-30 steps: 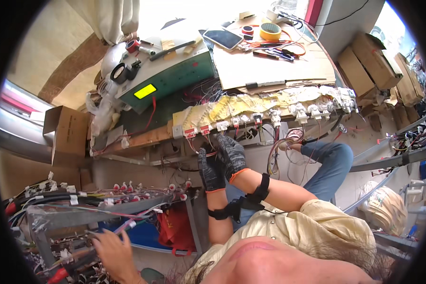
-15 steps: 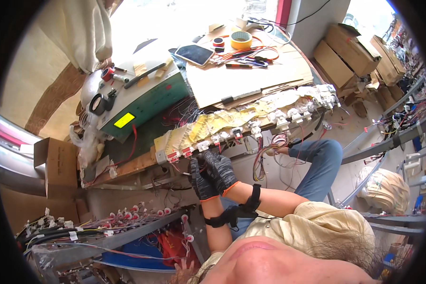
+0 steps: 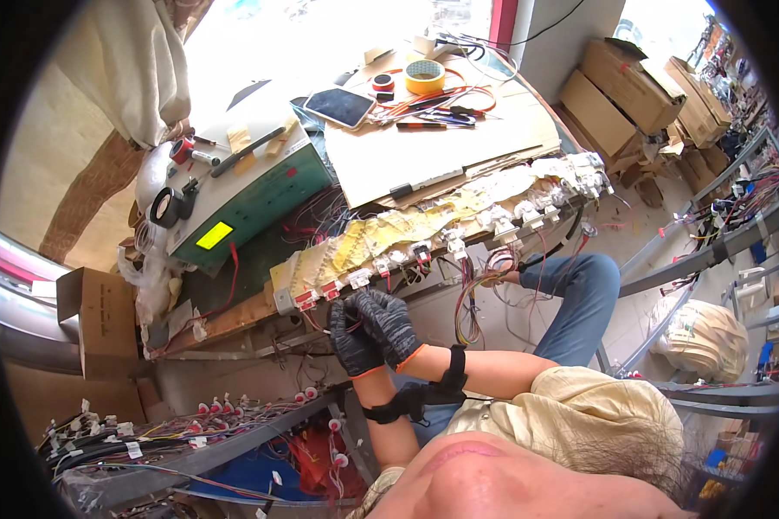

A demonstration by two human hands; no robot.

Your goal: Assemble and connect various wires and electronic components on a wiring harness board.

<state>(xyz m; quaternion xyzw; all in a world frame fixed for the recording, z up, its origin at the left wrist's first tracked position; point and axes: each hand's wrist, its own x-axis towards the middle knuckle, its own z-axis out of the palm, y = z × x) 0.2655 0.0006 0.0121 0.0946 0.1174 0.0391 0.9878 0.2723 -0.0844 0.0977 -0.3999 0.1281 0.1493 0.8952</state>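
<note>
Both my hands wear dark grey gloves with orange cuffs and meet close together at the front edge of the workbench. My left hand (image 3: 351,342) is closed, and a thin wire (image 3: 318,326) runs into its fingers from the left end of the connector row. Pressed beside it, my right hand (image 3: 389,327) has its fingers bent and closed. What lies between its fingertips is hidden. Just beyond the hands sit a red connector (image 3: 330,290) and a white connector (image 3: 358,278), fixed along a bench-edge strip wrapped in yellowish tape (image 3: 352,246).
A green-fronted box with a lit yellow display (image 3: 215,234) stands at the back left. Behind the strip, cardboard carries a phone (image 3: 340,107), a tape roll (image 3: 424,77) and pens. Wire bundles (image 3: 466,311) hang right of my hands. A metal rack (image 3: 208,445) with wires stands lower left.
The whole view has shifted slightly, moving the bench a little left in the picture. My hands stay together by the same connectors, with the left fingers slightly more curled.
</note>
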